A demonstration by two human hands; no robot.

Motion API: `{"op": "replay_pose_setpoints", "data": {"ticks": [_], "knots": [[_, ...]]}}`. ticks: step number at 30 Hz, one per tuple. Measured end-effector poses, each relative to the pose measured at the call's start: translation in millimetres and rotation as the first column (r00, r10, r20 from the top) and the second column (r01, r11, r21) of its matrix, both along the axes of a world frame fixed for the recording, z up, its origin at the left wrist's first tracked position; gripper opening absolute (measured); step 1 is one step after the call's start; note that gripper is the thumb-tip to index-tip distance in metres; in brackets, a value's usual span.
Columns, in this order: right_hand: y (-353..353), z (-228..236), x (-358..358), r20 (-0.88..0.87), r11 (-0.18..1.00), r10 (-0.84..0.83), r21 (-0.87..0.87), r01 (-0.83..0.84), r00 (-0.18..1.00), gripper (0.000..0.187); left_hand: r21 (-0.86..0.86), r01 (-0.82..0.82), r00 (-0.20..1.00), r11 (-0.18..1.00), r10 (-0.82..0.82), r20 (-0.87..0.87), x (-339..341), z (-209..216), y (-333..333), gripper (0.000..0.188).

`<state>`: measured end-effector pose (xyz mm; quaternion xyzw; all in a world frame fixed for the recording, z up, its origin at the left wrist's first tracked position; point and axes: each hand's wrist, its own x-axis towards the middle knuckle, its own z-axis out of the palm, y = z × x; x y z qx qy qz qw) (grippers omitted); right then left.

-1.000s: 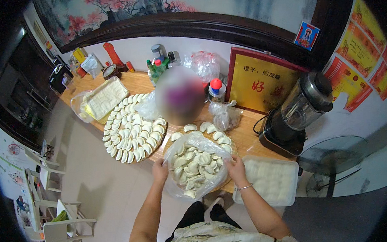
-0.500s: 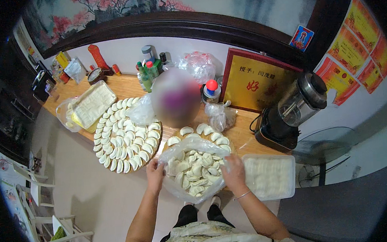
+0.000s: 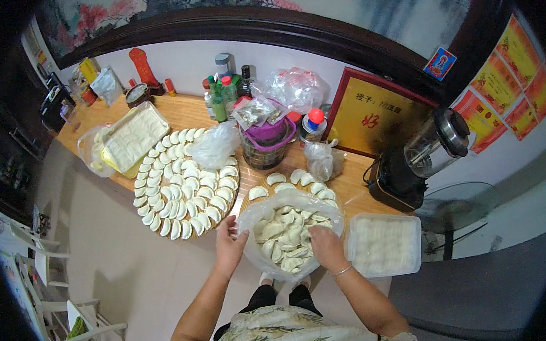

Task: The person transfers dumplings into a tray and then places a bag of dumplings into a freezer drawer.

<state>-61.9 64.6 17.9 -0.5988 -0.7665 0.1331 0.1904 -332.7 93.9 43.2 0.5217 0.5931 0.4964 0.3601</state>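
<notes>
A clear plastic bag (image 3: 251, 250) full of pale dumplings (image 3: 283, 229) stands open at the table's front edge, partly over a round woven tray (image 3: 245, 205). My right hand (image 3: 326, 247) reaches over its right rim, fingers curled down among the dumplings; whatever they grip is hidden. Just outside the bag's left side is my left hand (image 3: 230, 245), open, thumb and fingers spread and nothing held. More dumplings lie along the tray's far edge, behind the bag. To the left, a larger round tray (image 3: 237, 194) carries rings of folded dumplings.
Right of the bag stands a translucent box (image 3: 417, 243) of pale food in rows. Behind it is a black blender (image 3: 399, 181). A purple-rimmed basket (image 3: 265, 149), a knotted plastic bag (image 3: 322, 160) and bottles (image 3: 217, 102) stand farther back. A white-filled tray (image 3: 136, 138) sits far left.
My right hand has moved from the bag's right rim in over the dumplings. My left hand has let go of the left rim and spread its fingers. The view has shifted slightly.
</notes>
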Motion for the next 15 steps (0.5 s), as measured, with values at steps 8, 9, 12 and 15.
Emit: {"op": "replay_pose_setpoints", "data": {"ticks": [8,9,12,15], "knots": [[-29.5,5.4,-1.3,-0.116,0.997,-0.035,0.068,0.043,0.993,0.024,-0.122,0.504,0.664,0.855,-0.474,-0.578,80.5,15.6,18.3,0.027],[-34.9,10.4,2.8,-0.149,0.992,-0.091,0.076,0.103,0.985,0.023,-0.221,0.476,0.623,0.851,-0.504,-0.598,89.5,10.3,28.8,0.027],[-46.4,13.9,22.6,-0.247,0.963,-0.229,0.082,0.256,0.942,0.020,-0.376,0.390,0.507,0.841,-0.537,-0.675,108.9,-14.0,56.2,0.028],[-54.2,19.7,38.3,-0.310,0.934,-0.324,0.048,0.355,0.894,0.017,-0.398,0.391,0.533,0.830,-0.556,-0.638,109.4,-27.1,64.5,0.027]]}}
